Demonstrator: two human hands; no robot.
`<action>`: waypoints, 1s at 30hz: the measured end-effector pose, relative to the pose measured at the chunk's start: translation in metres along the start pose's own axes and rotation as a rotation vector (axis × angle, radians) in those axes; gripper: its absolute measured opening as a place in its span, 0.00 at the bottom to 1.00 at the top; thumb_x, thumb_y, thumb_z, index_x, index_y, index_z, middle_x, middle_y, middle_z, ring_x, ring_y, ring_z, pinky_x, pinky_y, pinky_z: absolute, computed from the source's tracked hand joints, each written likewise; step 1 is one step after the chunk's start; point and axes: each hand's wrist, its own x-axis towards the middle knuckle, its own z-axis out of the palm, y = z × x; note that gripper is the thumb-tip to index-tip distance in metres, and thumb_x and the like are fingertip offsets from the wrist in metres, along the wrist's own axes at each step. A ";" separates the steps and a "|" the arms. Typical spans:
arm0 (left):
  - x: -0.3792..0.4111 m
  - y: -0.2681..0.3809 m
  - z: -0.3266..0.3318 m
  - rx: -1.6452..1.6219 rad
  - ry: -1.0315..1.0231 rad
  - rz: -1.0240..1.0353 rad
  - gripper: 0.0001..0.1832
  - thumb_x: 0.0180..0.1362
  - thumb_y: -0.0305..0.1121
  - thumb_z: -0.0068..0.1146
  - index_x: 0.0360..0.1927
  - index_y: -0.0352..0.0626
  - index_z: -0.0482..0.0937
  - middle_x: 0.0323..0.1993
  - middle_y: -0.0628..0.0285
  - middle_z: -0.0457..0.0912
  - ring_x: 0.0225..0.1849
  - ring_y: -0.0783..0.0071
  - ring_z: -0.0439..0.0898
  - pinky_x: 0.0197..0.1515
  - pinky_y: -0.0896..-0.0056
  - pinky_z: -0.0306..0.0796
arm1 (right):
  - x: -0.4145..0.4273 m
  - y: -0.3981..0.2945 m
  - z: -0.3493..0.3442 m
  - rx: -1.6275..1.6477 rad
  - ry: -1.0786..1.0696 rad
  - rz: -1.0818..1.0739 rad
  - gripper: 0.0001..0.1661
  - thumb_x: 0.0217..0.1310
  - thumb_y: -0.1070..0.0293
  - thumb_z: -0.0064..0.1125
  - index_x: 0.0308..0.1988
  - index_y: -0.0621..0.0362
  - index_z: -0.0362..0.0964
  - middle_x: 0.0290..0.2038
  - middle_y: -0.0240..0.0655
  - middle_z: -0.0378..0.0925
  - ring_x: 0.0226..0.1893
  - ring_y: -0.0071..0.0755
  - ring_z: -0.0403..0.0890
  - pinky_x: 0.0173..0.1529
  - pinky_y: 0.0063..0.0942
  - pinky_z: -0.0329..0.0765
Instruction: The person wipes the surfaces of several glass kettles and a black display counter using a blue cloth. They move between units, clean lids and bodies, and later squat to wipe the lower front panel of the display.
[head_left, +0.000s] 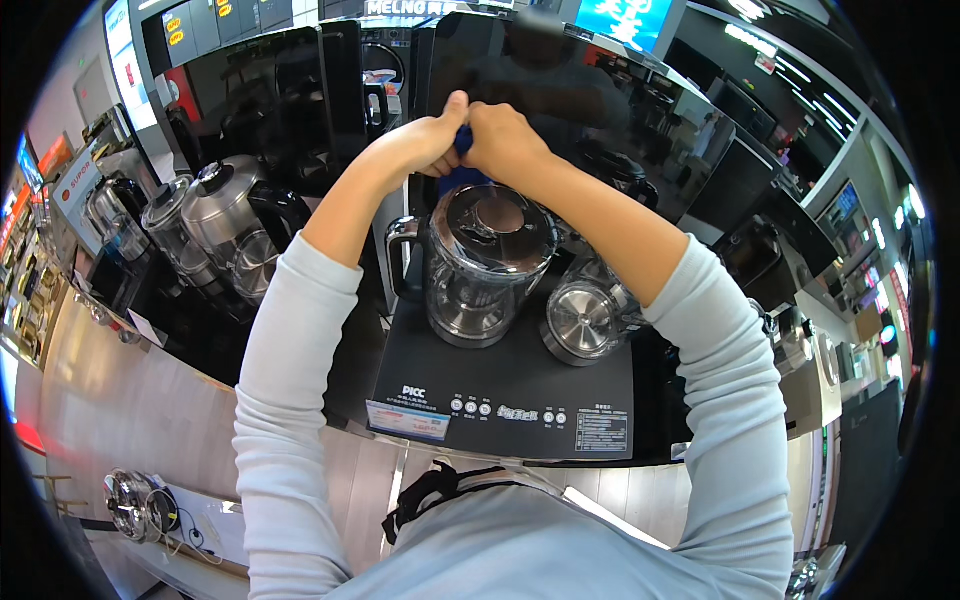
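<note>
Both my hands meet above and behind a glass kettle, holding a dark blue cloth between them. My left hand (427, 142) pinches it, thumb up, while my right hand (506, 139) is closed around it from the other side. Below the fingers the blue cloth (459, 180) hangs down behind the kettle's lid; much of it is hidden. The glass kettle (480, 300) stands upright with its lid on and its handle toward the left. To its right is a smaller glass pot (585, 319) with a shiny metal base, partly covered by my right forearm.
Both vessels stand on a black tea-machine top (502, 375) bearing printing and a price tag (409, 420). A tall glossy dark panel (645, 112) rises behind and shows reflections. Several more kettles, including a steel one (225, 202), stand on the left. A metal appliance with a cord (135, 502) sits lower left.
</note>
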 end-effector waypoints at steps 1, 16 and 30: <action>-0.006 -0.002 -0.003 -0.021 0.022 0.013 0.62 0.51 0.82 0.19 0.42 0.23 0.80 0.43 0.39 0.81 0.49 0.52 0.81 0.57 0.63 0.71 | 0.002 -0.009 -0.002 0.021 -0.017 0.046 0.22 0.43 0.74 0.65 0.43 0.59 0.77 0.40 0.49 0.80 0.42 0.54 0.81 0.47 0.41 0.79; 0.000 0.026 0.006 0.192 0.719 0.553 0.35 0.68 0.57 0.33 0.59 0.33 0.70 0.58 0.36 0.70 0.64 0.42 0.66 0.64 0.55 0.59 | 0.063 -0.019 -0.066 -0.001 0.662 -0.243 0.21 0.56 0.63 0.58 0.47 0.62 0.66 0.36 0.53 0.79 0.37 0.57 0.81 0.42 0.45 0.79; 0.036 0.071 0.043 0.544 0.909 0.846 0.33 0.50 0.37 0.65 0.58 0.35 0.68 0.60 0.37 0.66 0.62 0.39 0.63 0.63 0.47 0.60 | 0.060 0.007 -0.117 -0.028 0.383 0.268 0.20 0.62 0.58 0.52 0.51 0.53 0.75 0.49 0.45 0.77 0.52 0.44 0.79 0.52 0.35 0.76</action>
